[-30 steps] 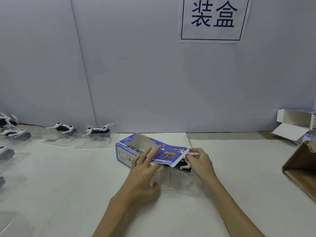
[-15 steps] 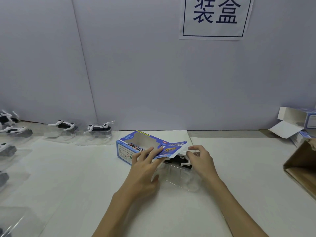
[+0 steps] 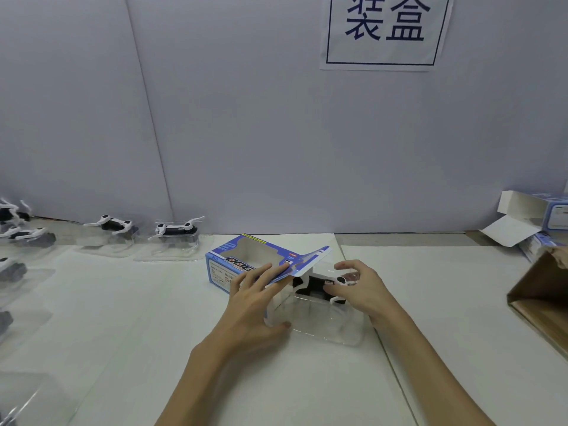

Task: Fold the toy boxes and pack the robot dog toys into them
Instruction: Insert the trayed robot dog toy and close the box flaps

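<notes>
A blue toy box (image 3: 229, 265) with a window cut-out lies on its side at the table's middle, its open end facing right. Its end flap (image 3: 309, 259) tilts upward. My left hand (image 3: 255, 299) rests straight fingers on the box's top panel by the flap, with its thumb touching the front of a clear plastic tray (image 3: 322, 324). The tray holds a black-and-white robot dog toy (image 3: 312, 285) and sits at the box's open end, partly under the flap. My right hand (image 3: 359, 290) grips the tray's right end, fingers curled over the dog.
More robot dogs in clear trays stand at the back left (image 3: 175, 230) (image 3: 110, 224), with several others along the left edge. Open folded boxes (image 3: 534, 216) lie at the back right. A brown cardboard carton (image 3: 541, 299) sits at the right edge. A sign (image 3: 384, 29) hangs on the wall.
The box flap has risen from lying flat over the tray. My right hand let go of the flap's edge and took hold of the tray's right end.
</notes>
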A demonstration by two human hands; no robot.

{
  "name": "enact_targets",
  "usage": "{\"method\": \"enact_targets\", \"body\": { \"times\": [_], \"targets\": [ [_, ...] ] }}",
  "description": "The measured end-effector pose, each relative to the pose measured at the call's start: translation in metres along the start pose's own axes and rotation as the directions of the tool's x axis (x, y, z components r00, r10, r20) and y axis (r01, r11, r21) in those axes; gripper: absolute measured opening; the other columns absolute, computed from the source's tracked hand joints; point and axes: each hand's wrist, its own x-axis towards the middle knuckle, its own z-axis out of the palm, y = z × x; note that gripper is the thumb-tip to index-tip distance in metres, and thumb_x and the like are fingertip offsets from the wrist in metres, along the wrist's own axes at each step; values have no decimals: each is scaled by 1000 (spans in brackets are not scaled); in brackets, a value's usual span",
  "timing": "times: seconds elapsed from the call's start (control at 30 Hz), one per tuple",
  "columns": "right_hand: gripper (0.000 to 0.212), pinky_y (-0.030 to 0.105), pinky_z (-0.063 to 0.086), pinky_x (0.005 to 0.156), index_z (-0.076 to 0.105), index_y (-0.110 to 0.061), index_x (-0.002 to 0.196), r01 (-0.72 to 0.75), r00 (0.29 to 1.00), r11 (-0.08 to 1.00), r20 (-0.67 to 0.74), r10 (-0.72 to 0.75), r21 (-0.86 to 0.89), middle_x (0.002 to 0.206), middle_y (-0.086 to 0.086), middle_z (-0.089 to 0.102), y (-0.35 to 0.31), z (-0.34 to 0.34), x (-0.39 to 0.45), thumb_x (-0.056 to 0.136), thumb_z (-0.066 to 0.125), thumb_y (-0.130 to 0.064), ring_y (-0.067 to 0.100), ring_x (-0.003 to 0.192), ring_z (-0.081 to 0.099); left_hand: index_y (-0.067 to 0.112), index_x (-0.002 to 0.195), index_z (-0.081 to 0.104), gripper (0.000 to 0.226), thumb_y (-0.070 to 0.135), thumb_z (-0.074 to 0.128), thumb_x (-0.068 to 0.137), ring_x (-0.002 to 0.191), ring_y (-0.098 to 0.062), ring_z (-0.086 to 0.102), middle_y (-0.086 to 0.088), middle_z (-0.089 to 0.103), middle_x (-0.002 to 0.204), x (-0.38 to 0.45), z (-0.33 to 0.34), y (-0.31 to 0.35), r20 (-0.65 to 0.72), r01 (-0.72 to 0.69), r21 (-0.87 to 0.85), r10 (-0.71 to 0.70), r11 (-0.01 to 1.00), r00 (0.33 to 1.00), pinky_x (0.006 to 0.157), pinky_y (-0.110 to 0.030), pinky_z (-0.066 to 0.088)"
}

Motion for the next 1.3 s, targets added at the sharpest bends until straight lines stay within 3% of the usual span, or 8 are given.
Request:
{"method": "enact_targets", "body": {
  "times": [0.13,0.4,0.5,0.6,0.73,0.93,1.17,1.3],
  "targets": [
    [51,27,55,65,65,-18,117,-40,998,977,-32,48,210,115,8,66,-1,5,-1,75,88,0,24,102,69,55,151,22,92,47,75,77,153,6,6,40,10,163,2,-3,-5,38,-12,-29,13,999,999,118,-20,0],
    [53,30,55,79,65,-14,120,-60,996,967,-46,74,247,119,8,65,-4,7,-2,74,87,4,22,115,65,50,155,19,98,35,74,76,151,9,-2,36,3,164,2,-3,-8,97,-37,13,35,999,995,116,-17,-8],
    [54,15,51,61,63,-12,122,-69,997,968,-25,77,240,117,6,65,-5,7,-3,76,86,3,13,104,66,42,157,36,92,34,77,75,153,0,13,29,15,165,2,-3,-7,37,-30,9,30,1000,999,118,-22,-2],
    [46,11,48,54,63,-14,123,-69,997,972,-7,73,223,118,7,64,-4,9,-3,83,83,-4,12,94,65,33,145,59,81,28,84,69,140,-16,45,17,46,156,1,-4,-3,-94,-23,28,25,999,995,110,-37,23],
    [44,21,47,67,62,-22,124,-21,1000,988,-20,24,150,120,3,60,-3,12,-3,86,83,-17,16,110,62,28,135,68,77,20,86,61,131,-22,56,13,56,148,2,-2,3,-162,9,45,-2,999,987,105,-37,28],
    [42,48,56,99,62,-23,122,-9,989,983,-144,37,186,118,-2,58,-2,28,-7,86,80,-11,25,116,65,24,139,64,77,15,78,64,142,-26,47,9,48,157,1,5,10,-125,8,37,-3,999,992,114,-38,20],
    [41,47,58,95,62,-28,119,-23,971,973,-225,76,228,122,-1,59,-3,36,-10,85,80,-13,25,112,67,30,145,58,77,18,76,71,144,-21,43,16,42,160,1,7,16,-115,-8,-2,8,1000,993,115,-34,17],
    [40,30,57,74,60,-28,121,6,971,978,-236,44,210,120,-4,57,-5,41,-14,88,79,-16,18,110,63,33,152,51,82,23,74,73,143,-16,39,18,41,159,2,9,25,-157,-32,-39,26,999,987,117,-26,11]
  ]
}}
